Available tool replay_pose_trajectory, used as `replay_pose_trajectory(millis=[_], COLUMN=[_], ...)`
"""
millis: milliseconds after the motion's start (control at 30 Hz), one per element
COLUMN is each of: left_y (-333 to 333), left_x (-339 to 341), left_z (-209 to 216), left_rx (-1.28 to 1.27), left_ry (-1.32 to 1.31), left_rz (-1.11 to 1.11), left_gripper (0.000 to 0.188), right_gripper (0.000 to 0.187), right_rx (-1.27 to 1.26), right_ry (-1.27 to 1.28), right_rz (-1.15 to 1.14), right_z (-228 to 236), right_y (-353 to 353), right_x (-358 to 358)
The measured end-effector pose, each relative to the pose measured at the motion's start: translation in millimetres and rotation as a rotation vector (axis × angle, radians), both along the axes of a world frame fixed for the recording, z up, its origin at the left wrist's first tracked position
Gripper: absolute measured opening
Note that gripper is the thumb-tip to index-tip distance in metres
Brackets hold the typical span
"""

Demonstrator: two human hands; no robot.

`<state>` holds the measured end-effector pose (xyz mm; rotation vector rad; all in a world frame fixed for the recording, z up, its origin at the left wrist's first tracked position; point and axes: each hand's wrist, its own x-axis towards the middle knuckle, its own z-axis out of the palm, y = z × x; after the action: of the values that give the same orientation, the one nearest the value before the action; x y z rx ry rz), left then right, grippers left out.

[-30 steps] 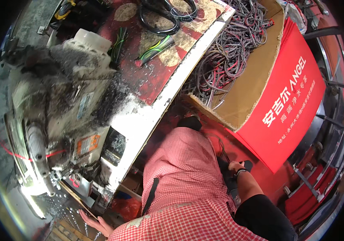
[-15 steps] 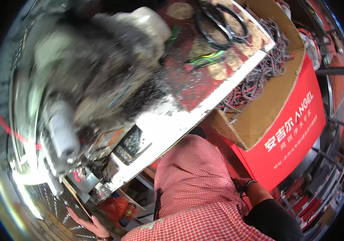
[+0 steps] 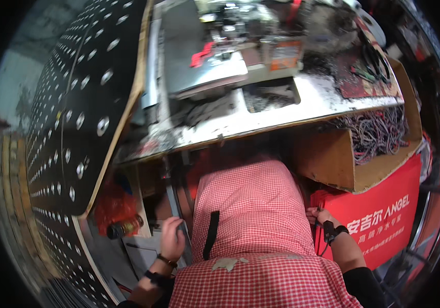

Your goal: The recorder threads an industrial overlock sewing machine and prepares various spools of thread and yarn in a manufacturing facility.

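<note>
My left hand [image 3: 172, 237] is beside my left thigh, next to a grey metal table leg [image 3: 172, 200]. Its fingers are curled, and a dark bit shows at their edge; what they hold, if anything, I cannot make out. A red-and-white checked apron [image 3: 250, 205] covers my lap, with a black strap [image 3: 211, 233] lying on it. At the apron's right edge is my right hand [image 3: 323, 215], fingers bent together, close to the red box [image 3: 379, 215]. Something small and dark shows by its fingertips. A dark cord hangs below that wrist.
Ahead stands a white worktable [image 3: 199, 131], cluttered with a grey metal plate [image 3: 214, 72], dark dust and pliers [image 3: 363, 73]. The open carton [image 3: 327, 159] at right holds tangled cords [image 3: 379, 131]. On the left rises a black perforated board [image 3: 86, 102], near a red plastic bag [image 3: 114, 208].
My view has swung left, bringing the perforated board in. My left hand has gone from spread fingers at lower left to curled fingers beside my thigh. The right hand stays near the apron's right edge.
</note>
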<state>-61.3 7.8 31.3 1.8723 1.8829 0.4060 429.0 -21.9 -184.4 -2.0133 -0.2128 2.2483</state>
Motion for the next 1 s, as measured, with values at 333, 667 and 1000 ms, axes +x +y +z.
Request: replay_pose_trajectory(millis=[333, 667, 1000], left_y=[-165, -142, -150], left_x=[-54, -9, -17], left_z=[-234, -258, -246], left_rx=[-1.112, -1.076, -1.021], left_ry=[0.237, -0.059, -0.121], left_rz=[-0.314, -0.083, 0.014], left_gripper=[0.047, 0.040, 0.034], right_gripper=[0.033, 0.026, 0.024], right_rx=[0.098, -0.068, 0.041], right_ry=[-0.035, -0.220, 0.014], right_rz=[0.378, 0.814, 0.539], right_z=[86, 178, 149], right_y=[139, 213, 224], right_x=[-2, -43, -56])
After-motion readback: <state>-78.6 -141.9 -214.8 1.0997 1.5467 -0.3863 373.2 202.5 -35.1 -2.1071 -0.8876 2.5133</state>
